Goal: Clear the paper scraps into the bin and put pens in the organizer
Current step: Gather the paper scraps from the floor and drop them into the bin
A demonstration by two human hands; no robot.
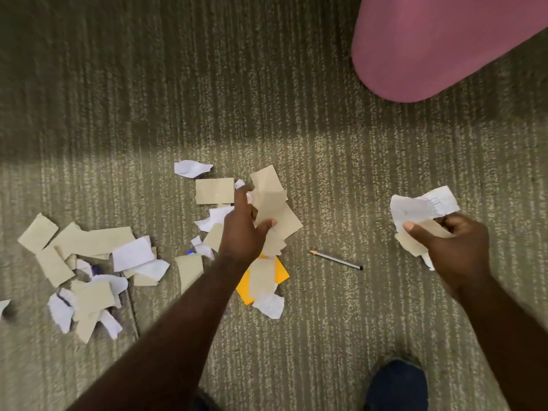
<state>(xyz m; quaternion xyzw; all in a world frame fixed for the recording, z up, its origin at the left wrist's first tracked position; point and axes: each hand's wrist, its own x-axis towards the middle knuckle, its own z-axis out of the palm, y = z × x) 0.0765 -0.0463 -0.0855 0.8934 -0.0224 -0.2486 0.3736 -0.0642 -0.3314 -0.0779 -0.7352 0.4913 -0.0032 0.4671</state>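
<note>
Torn paper scraps, tan and white, lie scattered on the carpet, with the biggest pile (86,271) at the left. My left hand (243,229) is at the centre, shut on a bunch of tan scraps (274,209). My right hand (453,247) is at the right, shut on white and tan scraps (421,209). A pencil (336,260) lies on the carpet between my two hands. An orange sheet (281,272) lies under scraps just below my left hand. A blue-purple object (189,252) peeks out from under scraps near my left forearm.
A large pink rounded object (439,43) stands at the top right. A dark blue shoe (397,384) shows at the bottom right. The floor is striped grey-green carpet (326,321). No bin or organizer is in view.
</note>
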